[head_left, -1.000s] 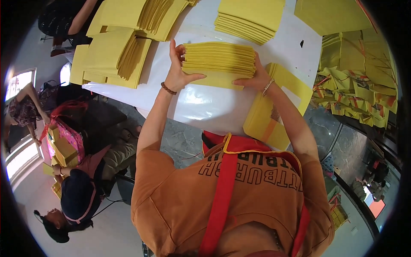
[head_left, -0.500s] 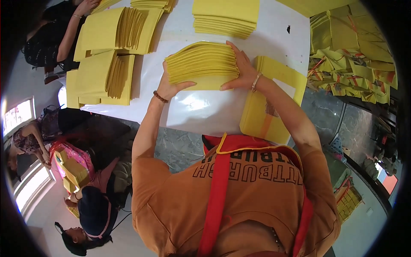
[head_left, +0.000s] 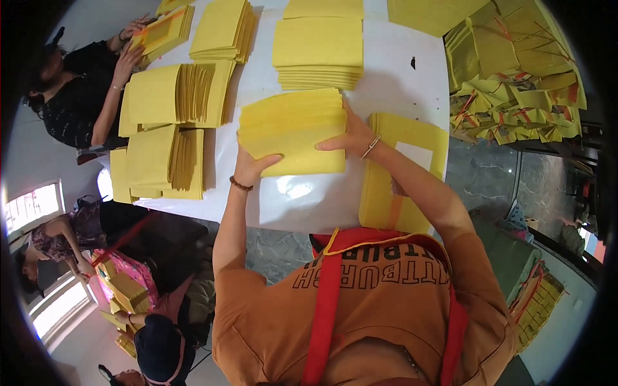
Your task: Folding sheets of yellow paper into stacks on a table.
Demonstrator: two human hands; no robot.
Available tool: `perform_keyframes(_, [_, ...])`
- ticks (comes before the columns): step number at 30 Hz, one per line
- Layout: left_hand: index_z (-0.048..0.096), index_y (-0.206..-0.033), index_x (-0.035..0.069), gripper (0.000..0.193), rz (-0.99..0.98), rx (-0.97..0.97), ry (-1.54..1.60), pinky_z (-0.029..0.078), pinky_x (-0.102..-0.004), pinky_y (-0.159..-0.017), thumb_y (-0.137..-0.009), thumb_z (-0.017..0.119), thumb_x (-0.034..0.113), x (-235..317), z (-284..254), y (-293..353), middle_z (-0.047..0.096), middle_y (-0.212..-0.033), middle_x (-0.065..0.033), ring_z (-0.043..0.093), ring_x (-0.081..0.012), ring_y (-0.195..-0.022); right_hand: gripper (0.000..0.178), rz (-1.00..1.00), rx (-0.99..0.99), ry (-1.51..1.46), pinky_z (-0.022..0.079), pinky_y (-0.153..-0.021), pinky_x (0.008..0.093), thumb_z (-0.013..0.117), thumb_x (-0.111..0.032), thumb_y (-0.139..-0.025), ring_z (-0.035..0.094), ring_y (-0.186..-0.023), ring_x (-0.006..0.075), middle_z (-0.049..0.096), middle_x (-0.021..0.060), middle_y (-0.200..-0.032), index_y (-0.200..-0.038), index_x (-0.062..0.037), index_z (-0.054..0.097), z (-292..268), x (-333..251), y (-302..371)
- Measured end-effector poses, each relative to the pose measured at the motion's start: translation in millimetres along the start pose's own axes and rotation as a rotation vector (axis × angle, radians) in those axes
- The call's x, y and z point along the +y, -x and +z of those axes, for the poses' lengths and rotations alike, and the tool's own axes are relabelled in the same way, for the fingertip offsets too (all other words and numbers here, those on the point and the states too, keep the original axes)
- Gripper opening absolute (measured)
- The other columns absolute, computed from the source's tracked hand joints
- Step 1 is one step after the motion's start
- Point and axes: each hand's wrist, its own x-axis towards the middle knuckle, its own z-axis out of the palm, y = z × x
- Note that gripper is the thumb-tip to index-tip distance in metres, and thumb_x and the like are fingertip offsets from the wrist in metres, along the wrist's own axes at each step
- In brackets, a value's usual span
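Observation:
Between both hands I grip a thick stack of yellow paper sheets [head_left: 293, 132], over the white-covered table [head_left: 290, 209]. My left hand [head_left: 253, 166] clasps its left side, thumb on the front face and fingers hidden behind. At the right end, my right hand [head_left: 351, 136] holds it the same way, thumb pressed on the front. Just beyond lies a stepped pile of yellow sheets [head_left: 318, 45]. Close to my right forearm rests another yellow stack [head_left: 380, 174] with a white label and an orange strip.
Fanned yellow stacks [head_left: 151, 96] cover the table's left side, where a person in black [head_left: 84, 109] handles a yellow bundle [head_left: 161, 33]. Yellow bundles with red ties [head_left: 515, 106] are heaped beyond the right edge. Other people [head_left: 161, 350] work at lower left.
The held stack has tilted so its broad face shows more and its layered edges less. My view has shifted, so the table appears lower. The person in black now has both hands on a bundle.

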Motion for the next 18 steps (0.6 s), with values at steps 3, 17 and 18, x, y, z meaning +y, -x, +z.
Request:
perform_keyframes(3, [0.018,-0.138,0.009,0.061,0.045,0.229,0.173,0.039,-0.0357,-0.094,-0.091,0.046,0.034,25.2,0.7,-1.1,0.033,-0.136,-0.0095,0.040,-0.0223,-0.119,0.081,0.150,-0.017,-0.284,0.043,-0.088,0.0339,0.075,-0.024,-0.061,0.052,-0.106,0.0231,0.052,0.0096,-0.116,-0.128,-0.0044,0.034,6.8,-32.8,2.0])
perform_keyframes(17, [0.040,-0.128,0.010,0.054,-0.425,0.307,0.395,0.042,-0.0300,-0.075,-0.080,0.059,0.026,57.3,22.9,-28.5,0.053,-0.114,-0.0052,0.052,-0.0136,-0.097,0.061,0.565,0.130,-0.718,0.051,-0.075,0.0365,0.064,-0.041,-0.075,0.059,-0.096,0.0223,0.058,0.0078,-0.111,-0.122,-0.0069,0.046,0.7,-9.1,-10.4])
perform_keyframes(18, [0.041,-0.127,0.009,0.053,-0.429,0.324,0.401,0.043,-0.0309,-0.076,-0.079,0.059,0.026,55.3,26.2,-32.1,0.054,-0.112,-0.0054,0.053,-0.0142,-0.096,0.062,0.562,0.179,-0.726,0.051,-0.075,0.0380,0.064,-0.044,-0.075,0.059,-0.098,0.0227,0.058,0.0077,-0.112,-0.122,-0.0077,0.046,-0.6,-8.4,-10.9])
